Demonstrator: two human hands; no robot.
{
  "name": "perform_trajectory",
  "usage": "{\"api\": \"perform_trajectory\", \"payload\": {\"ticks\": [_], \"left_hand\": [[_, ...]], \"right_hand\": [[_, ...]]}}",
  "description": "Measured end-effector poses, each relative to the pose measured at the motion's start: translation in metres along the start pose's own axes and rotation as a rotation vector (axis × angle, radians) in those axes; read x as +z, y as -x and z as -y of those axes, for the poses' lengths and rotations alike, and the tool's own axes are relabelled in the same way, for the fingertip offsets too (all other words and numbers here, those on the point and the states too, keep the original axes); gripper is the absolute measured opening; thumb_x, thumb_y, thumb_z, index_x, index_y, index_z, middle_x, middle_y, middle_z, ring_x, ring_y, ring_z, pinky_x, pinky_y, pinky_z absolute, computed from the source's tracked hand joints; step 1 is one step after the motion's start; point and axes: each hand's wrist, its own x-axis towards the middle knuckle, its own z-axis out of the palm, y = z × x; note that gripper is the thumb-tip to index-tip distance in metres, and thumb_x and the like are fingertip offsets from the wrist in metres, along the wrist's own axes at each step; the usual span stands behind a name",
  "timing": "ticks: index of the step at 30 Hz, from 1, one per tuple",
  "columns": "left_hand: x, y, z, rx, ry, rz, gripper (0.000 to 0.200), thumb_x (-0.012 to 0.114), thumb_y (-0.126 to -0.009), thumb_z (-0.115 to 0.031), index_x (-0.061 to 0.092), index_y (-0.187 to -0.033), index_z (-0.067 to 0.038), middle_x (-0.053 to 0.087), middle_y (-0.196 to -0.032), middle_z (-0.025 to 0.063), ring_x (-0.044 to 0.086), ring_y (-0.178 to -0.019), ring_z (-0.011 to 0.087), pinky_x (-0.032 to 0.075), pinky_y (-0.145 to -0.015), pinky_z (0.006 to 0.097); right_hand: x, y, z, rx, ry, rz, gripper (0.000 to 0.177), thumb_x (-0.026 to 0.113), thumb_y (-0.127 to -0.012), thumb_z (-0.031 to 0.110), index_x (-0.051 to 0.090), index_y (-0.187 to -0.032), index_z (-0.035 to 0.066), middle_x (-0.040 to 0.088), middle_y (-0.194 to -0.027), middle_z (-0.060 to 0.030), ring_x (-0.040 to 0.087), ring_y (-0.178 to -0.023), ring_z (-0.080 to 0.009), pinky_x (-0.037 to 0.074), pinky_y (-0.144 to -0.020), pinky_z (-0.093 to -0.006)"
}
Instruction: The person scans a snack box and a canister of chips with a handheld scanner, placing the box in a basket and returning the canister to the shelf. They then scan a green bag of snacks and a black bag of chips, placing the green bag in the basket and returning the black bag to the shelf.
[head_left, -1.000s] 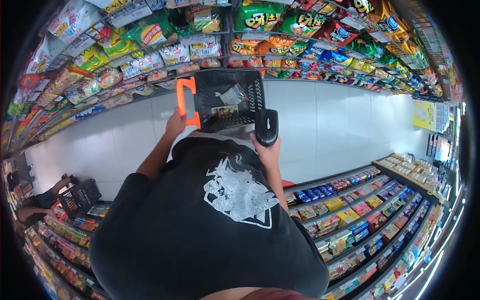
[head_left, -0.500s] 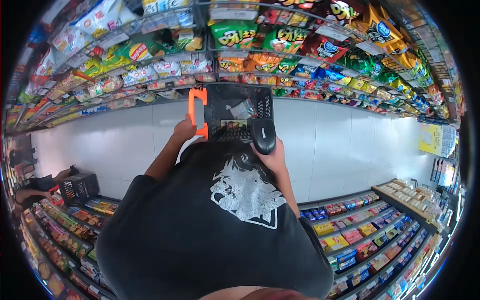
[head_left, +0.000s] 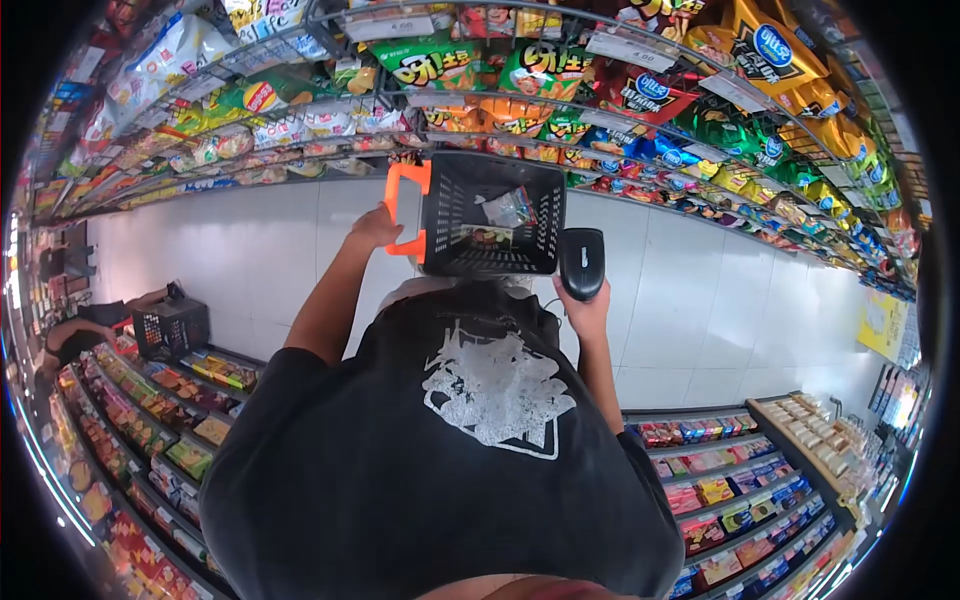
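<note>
My left hand (head_left: 376,228) is closed around the orange handle (head_left: 393,192) of a black shopping basket (head_left: 455,185). The basket is in front of my body, next to the snack shelves. Inside it lie a clear and coloured plastic packet (head_left: 508,208) and a flat, dark packet with a printed picture (head_left: 484,237). To the right of the basket, my right hand (head_left: 589,306) grips a black device that looks like a barcode scanner (head_left: 583,262). Its rounded top faces up and hides part of my fingers.
Shelves of chip bags (head_left: 545,72) run along the far side, close to the basket. Behind me are shelves of boxed snacks (head_left: 740,490) and a wooden-edged display (head_left: 805,430). At the left, another person's arm (head_left: 85,328) is beside a second black basket (head_left: 170,328).
The basket has shifted slightly right and up in view with my left hand still on its handle. My right hand has moved the scanner rightward, off the basket's corner.
</note>
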Motion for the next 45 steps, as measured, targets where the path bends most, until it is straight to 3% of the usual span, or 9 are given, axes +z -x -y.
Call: {"api": "perform_trajectory", "payload": {"ticks": [5, 7, 11, 14, 20, 25, 28, 38, 45], "left_hand": [[-0.005, -0.064, 0.035, 0.368, 0.045, -0.144, 0.064, 0.068, -0.092, -0.04, 0.05, -0.14, -0.002, 0.066, -0.132, 0.0212, 0.064, -0.123, 0.0361, 0.051, -0.102, 0.0453], [-0.095, -0.002, -0.021, 0.375, 0.387, -0.272, 0.058, 0.07, -0.094, -0.033, 0.051, -0.14, -0.004, 0.066, -0.13, 0.0204, 0.068, -0.114, 0.0326, 0.054, -0.095, 0.0427], [-0.17, 0.003, -0.062, 0.584, 0.799, -0.904, 0.059, 0.074, -0.094, -0.033, 0.051, -0.137, 0.0, 0.07, -0.111, 0.0145, 0.068, -0.091, 0.0219, 0.055, -0.079, 0.0356], [-0.211, -0.004, -0.083, 0.637, 0.933, -1.014, 0.06, 0.074, -0.096, -0.033, 0.049, -0.138, 0.001, 0.071, -0.102, 0.01, 0.066, -0.088, 0.0175, 0.053, -0.075, 0.0337], [-0.244, -0.002, -0.106, 0.547, 1.29, -0.616, 0.041, 0.072, -0.097, -0.041, 0.061, -0.113, -0.005, 0.06, -0.082, -0.0012, 0.055, -0.076, 0.0094, 0.044, -0.063, 0.0284], [-0.215, -0.014, -0.104, 0.554, 1.412, -0.486, 0.031, 0.065, -0.104, -0.036, 0.067, -0.116, -0.008, 0.068, -0.097, -0.0022, 0.068, -0.08, 0.0096, 0.049, -0.07, 0.0268], [-0.198, -0.007, -0.104, 0.584, 1.452, -0.504, 0.029, 0.062, -0.105, -0.033, 0.066, -0.117, -0.008, 0.069, -0.101, -0.001, 0.07, -0.088, 0.0102, 0.05, -0.07, 0.0256], [-0.2, 0.003, -0.117, 0.69, 1.368, -0.641, 0.025, 0.059, -0.107, -0.029, 0.067, -0.118, -0.007, 0.068, -0.099, -0.0038, 0.064, -0.095, 0.0068, 0.047, -0.072, 0.0243], [-0.186, 0.025, -0.123, 0.894, 1.251, -0.728, 0.023, 0.056, -0.107, -0.012, 0.064, -0.121, 0.004, 0.056, -0.143, 0.0048, 0.065, -0.114, 0.0126, 0.054, -0.086, 0.027]], "right_hand": [[0.01, -0.009, 0.003, -0.012, 0.029, -0.019, 0.028, 0.085, -0.081, 0.008, 0.067, -0.101, 0.0, 0.072, -0.09, -0.0041, 0.064, -0.081, -0.0102, 0.052, -0.076, -0.0284], [0.02, -0.013, 0.007, -0.018, 0.025, -0.059, 0.028, 0.085, -0.081, 0.007, 0.067, -0.101, 0.0, 0.071, -0.089, -0.0039, 0.063, -0.081, -0.0102, 0.052, -0.076, -0.0282], [0.047, 0.004, 0.002, 0.051, -0.043, -0.087, 0.028, 0.085, -0.081, 0.007, 0.067, -0.101, 0.0, 0.071, -0.09, -0.0038, 0.063, -0.081, -0.01, 0.052, -0.076, -0.0279], [0.071, 0.016, 0.017, 0.053, -0.019, -0.043, 0.03, 0.085, -0.081, 0.008, 0.068, -0.104, 0.0, 0.072, -0.091, -0.0035, 0.064, -0.083, -0.0099, 0.052, -0.077, -0.0281], [0.091, 0.036, 0.037, 0.012, 0.006, 0.025, 0.032, 0.085, -0.081, 0.008, 0.068, -0.107, 0.001, 0.073, -0.095, -0.0043, 0.066, -0.086, -0.0115, 0.053, -0.081, -0.0295], [0.069, 0.024, 0.036, -0.005, 0.092, -0.016, 0.033, 0.085, -0.08, 0.007, 0.067, -0.107, 0.0, 0.073, -0.094, -0.0057, 0.066, -0.085, -0.0127, 0.053, -0.08, -0.0304], [0.057, 0.012, 0.037, 0.163, -0.053, -0.065, 0.03, 0.085, -0.08, 0.007, 0.068, -0.103, 0.0, 0.072, -0.093, -0.005, 0.065, -0.084, -0.012, 0.053, -0.078, -0.0296], [0.019, -0.023, -0.006, 0.079, -0.114, 0.132, 0.022, 0.084, -0.082, 0.002, 0.069, -0.098, 0.0, 0.071, -0.086, -0.0011, 0.062, -0.077, -0.0082, 0.051, -0.07, -0.0263], [0.021, -0.042, 0.001, 0.0, -0.181, 0.189, 0.023, 0.081, -0.084, 0.001, 0.069, -0.103, 0.001, 0.07, -0.091, 0.0004, 0.062, -0.081, -0.0073, 0.05, -0.073, -0.0257]]}}
